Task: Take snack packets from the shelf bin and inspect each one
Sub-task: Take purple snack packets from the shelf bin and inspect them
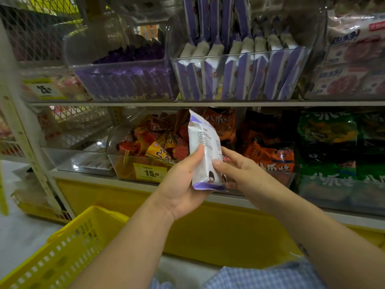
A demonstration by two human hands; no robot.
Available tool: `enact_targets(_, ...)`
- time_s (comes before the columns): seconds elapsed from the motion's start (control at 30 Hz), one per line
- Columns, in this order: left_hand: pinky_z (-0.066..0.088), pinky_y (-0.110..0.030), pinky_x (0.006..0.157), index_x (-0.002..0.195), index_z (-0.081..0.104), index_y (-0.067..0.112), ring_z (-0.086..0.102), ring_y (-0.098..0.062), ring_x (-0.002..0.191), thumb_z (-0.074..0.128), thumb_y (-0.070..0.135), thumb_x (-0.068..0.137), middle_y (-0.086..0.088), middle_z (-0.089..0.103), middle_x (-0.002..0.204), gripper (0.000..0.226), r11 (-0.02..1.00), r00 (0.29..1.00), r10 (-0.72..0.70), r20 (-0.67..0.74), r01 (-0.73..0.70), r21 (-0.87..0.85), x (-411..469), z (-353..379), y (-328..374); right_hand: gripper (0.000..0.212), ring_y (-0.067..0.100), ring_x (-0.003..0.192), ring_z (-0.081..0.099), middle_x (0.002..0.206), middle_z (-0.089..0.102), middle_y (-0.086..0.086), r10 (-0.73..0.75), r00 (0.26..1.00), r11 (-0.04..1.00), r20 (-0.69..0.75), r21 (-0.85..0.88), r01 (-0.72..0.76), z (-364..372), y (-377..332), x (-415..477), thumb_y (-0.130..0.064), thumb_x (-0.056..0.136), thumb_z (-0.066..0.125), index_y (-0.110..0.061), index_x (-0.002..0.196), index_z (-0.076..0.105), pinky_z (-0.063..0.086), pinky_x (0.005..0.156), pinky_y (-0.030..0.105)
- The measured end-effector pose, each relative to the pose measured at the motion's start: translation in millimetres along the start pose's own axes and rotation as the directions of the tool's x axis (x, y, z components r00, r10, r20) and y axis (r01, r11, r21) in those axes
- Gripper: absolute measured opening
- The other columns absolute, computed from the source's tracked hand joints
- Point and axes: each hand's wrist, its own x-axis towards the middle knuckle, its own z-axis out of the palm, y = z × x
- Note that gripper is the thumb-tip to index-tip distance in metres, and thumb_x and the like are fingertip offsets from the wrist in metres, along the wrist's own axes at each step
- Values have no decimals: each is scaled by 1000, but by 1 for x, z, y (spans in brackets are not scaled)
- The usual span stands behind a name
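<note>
mid-inspection: white-and-purple foil snack packet (pixel 205 152) out of clear plastic shelf bin (pixel 239 76), held upright before lower shelf. left hand (pixel 183 184) gripping it, right hand (pixel 233 170) pinching its edge. plenty more packets left in bin.

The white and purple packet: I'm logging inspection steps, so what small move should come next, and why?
Probably rotate the packet to bring its other face into view. The left hand and right hand hold it upright by its lower half, and only the side with small printed text faces the camera, so the other side may be unchecked.
</note>
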Motion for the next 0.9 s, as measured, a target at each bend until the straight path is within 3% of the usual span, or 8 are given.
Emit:
enact_targets(0.1,56,-40,89,140,47,15,65,-29,114,49,36,89,-16,63,130,56,1000,1000,2,4,-2,23,0,-3,2,56,14,96,72,107,74,-7,21,1000,1000,-19,-3,-21,-3,1,0,-42,73,69,-28,125,56,59,83,36)
enact_targets(0.17,56,-39,88,137,51,19,65,-28,114,52,35,89,-12,65,127,50,984,998,50,-45,-42,172,0,-6,3,55,14,93,72,105,74,-5,-8,997,1000,-70,3,9,-6,0,0,-39,70,74,-29,121,58,60,72,30)
enact_targets(0.27,58,-39,82,132,53,33,66,-22,111,57,28,91,2,68,122,42,848,956,261,-137,-159,505,2,-11,3,55,11,88,72,101,72,-2,-85,978,994,-190,-79,71,-12,-1,1,-30,66,82,-40,111,53,59,68,26)
enact_targets(0.37,58,-41,82,127,53,41,66,-16,109,57,14,95,4,67,118,42,759,900,414,-135,-260,598,5,-15,1,56,2,87,69,103,66,-5,-176,967,961,-182,-243,129,-10,-2,-1,-15,76,80,-48,104,44,57,66,20)
enact_targets(0.57,57,-47,84,116,61,37,61,-25,114,50,7,98,5,69,104,38,862,907,388,-164,-294,413,4,-19,7,62,-16,101,54,101,59,-26,-378,917,838,-125,-469,281,1,-8,-9,-9,87,68,-56,119,40,51,72,7)
enact_targets(0.67,56,-53,83,113,66,38,61,-30,116,57,14,90,-3,67,117,34,915,928,332,-167,-274,297,2,-21,11,73,-12,115,51,120,56,-29,-392,914,859,-107,-398,322,3,-12,-12,-8,88,67,-52,137,34,53,87,14)
enact_targets(0.77,57,-51,77,117,64,35,63,-31,115,58,20,86,-8,67,120,35,943,945,299,-132,-272,191,2,-27,15,78,-6,107,60,113,64,-26,-389,913,899,-122,-269,347,0,-16,-14,-12,83,72,-53,135,30,55,78,16)
enact_targets(0.9,56,-53,74,125,59,37,64,-30,114,58,21,85,-7,71,116,43,959,949,285,-134,-282,42,3,-39,22,47,4,100,68,107,72,-17,-335,926,942,-176,-83,325,-4,-21,-15,-7,78,73,-31,116,59,56,75,19)
